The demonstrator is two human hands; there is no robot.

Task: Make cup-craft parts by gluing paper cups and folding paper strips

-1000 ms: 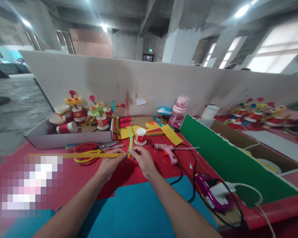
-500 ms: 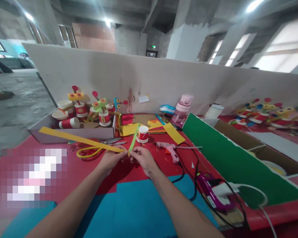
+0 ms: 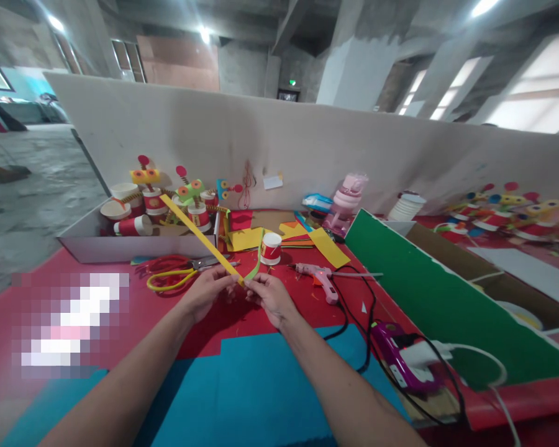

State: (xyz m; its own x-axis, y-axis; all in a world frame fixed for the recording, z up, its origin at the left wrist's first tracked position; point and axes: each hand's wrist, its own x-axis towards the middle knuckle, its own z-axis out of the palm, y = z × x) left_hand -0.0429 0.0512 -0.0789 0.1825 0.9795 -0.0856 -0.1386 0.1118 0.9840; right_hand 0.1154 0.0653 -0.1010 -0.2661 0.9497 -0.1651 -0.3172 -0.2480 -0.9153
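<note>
My left hand pinches the near end of a long yellow paper strip, which slants up and away to the left. Close beside it, my right hand is closed at the same spot, where the yellow strip meets a shorter green paper strip. The green strip bends upward from the fingertips. Just behind it, a red and white paper cup stands upside down. Yellow-handled scissors lie left of my left hand. A pink glue gun lies right of my right hand.
A shallow box with cup figures stands at the back left. Yellow paper lies behind the glue gun. A purple power strip with cables is at right, beside a green box wall. Blue sheets cover the front.
The yellow strip has swung from a low leftward slant to a steeper one pointing away from me. The green strip now curves more. Both hands stay together near the same place.
</note>
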